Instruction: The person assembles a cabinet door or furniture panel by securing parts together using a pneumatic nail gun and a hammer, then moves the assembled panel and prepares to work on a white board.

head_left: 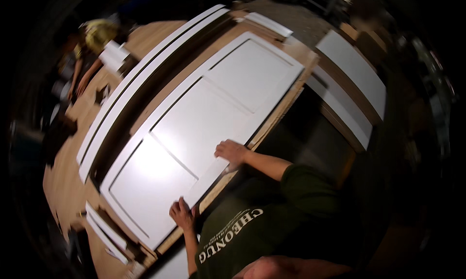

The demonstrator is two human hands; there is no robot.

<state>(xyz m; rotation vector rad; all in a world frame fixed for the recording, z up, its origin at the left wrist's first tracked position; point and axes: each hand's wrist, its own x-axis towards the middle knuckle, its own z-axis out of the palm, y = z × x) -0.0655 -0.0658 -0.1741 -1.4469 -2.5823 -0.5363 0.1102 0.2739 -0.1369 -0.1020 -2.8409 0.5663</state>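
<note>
A long white panelled door (194,109) with three recessed panels lies flat in front of me, slanting from lower left to upper right. Curled over its near edge, left of the middle, is my left hand (182,215), fingertips on the white face. My right hand (232,153) grips the same edge farther right, its fingers bent over the top of the rail. The undersides of both hands are hidden, and the picture is slightly blurred. Under the door, a strip of bare wood (216,191) shows along the near side.
Beyond the door stand long white boards (155,60) on a wooden table (65,167). White strips (107,230) lie at the lower left. More white panels (357,75) are stacked at the right. A person in a yellow top (99,34) leans over the table's far left.
</note>
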